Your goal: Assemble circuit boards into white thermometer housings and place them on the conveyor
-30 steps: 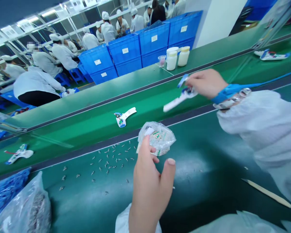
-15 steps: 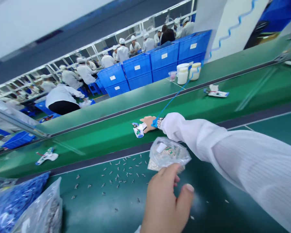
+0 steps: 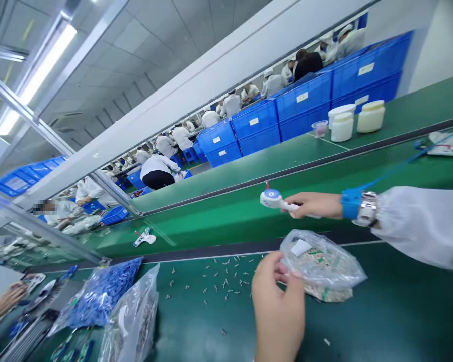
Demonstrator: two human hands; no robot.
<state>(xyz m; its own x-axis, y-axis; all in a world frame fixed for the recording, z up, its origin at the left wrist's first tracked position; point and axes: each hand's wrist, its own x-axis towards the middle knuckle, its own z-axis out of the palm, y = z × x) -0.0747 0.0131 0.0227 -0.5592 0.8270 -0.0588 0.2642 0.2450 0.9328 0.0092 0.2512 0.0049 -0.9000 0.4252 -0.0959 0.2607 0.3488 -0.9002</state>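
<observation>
A white plastic part with a round blue-capped head [image 3: 275, 199] sits in the person's right hand [image 3: 315, 205], held out above the bright green conveyor belt [image 3: 226, 223]. The fingers close narrowly around its slim white stem, so the head sticks out past them. A blue wrist strap [image 3: 351, 203], a metal watch [image 3: 368, 209] and a white cleanroom sleeve [image 3: 419, 226] lie behind that hand.

Lower down, the left hand [image 3: 279, 301] is curled against the edge of a clear plastic bag of small mixed parts [image 3: 322, 266], which lies on the dark green workbench mat [image 3: 400, 317]. I can't tell whether it is firmly gripping the bag or only touching it.

To the left of the bag, small metal pieces [image 3: 219, 279] are scattered across the mat, near a bulging bag of blue parts [image 3: 101, 296] and a clear bag of grey parts [image 3: 132, 322]. Further along the belt lies a small white-and-blue part [image 3: 144, 237].

From here, the work in hand looks like handling this one white part beside the open spread of pieces, and it calls for a steady hold on the narrow stem. Beyond the belt stand stacked blue plastic crates [image 3: 256, 128] and white lidded jars [image 3: 342, 125], with white-clad co-workers [image 3: 158, 168] at their benches.
</observation>
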